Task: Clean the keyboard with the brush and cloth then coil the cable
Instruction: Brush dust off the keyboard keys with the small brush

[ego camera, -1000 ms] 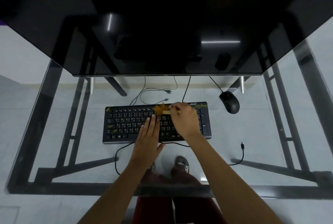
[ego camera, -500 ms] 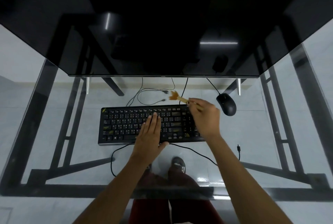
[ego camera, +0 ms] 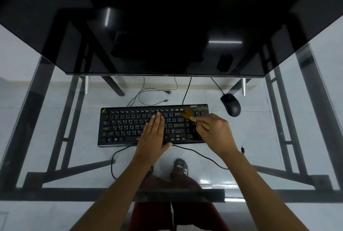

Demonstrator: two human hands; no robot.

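Observation:
A black keyboard (ego camera: 126, 124) lies on the glass desk (ego camera: 259, 138) in front of me. My left hand (ego camera: 154, 134) rests flat on the middle keys, fingers together and straight. My right hand (ego camera: 215, 134) is over the keyboard's right end and grips a small wooden-handled brush (ego camera: 188, 114). Its tan bristles touch the keys near the upper right corner. A black cable (ego camera: 194, 151) runs from under the keyboard's front edge in a loop to the left and a curve to the right, ending in a plug (ego camera: 242, 149). No cloth is in view.
A black mouse (ego camera: 231, 104) sits right of the keyboard's far corner. A large dark monitor (ego camera: 167, 26) overhangs the back of the desk. Loose thin cables (ego camera: 154, 93) lie behind the keyboard. The desk's black frame, my legs and shoes show through the glass.
My right hand swept the brush from the middle top keys off past the keyboard's far edge, then came back down onto the right-end keys. My left hand stayed pressed on the keyboard.

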